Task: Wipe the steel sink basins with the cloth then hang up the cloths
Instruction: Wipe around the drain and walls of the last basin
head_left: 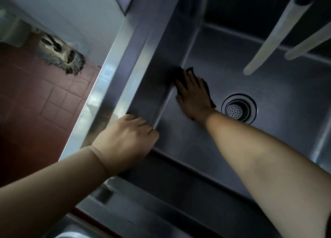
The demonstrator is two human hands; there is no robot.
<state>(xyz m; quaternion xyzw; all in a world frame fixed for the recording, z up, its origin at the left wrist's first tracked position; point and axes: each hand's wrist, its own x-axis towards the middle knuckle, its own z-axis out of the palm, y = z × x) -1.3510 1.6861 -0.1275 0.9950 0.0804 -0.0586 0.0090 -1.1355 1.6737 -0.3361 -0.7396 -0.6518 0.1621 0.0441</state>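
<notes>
Cloth (pixel 206 89) is lying flat on the floor of the steel basin (pixel 250 148), close to the far left corner where floor meets side wall, and the right hand (pixel 192 98) is pressing down on it with straight, spread fingers, so it is being pushed rather than gripped. It is looking dark, thin and limp, bunching a little at its far edge beyond the fingertips; it is likely weighing next to nothing and slipping easily over smooth steel, so a flat palm on its middle is probably suiting the wiping best, while a pinch at a corner or edge would likely be serving for lifting and hanging it. The drain strainer (pixel 239 109) is sitting just to the right of the cloth. The left hand (pixel 127 141) is bracing on the near left rim (pixel 125 67) of the sink, fingers curling over the edge and grasping it
</notes>
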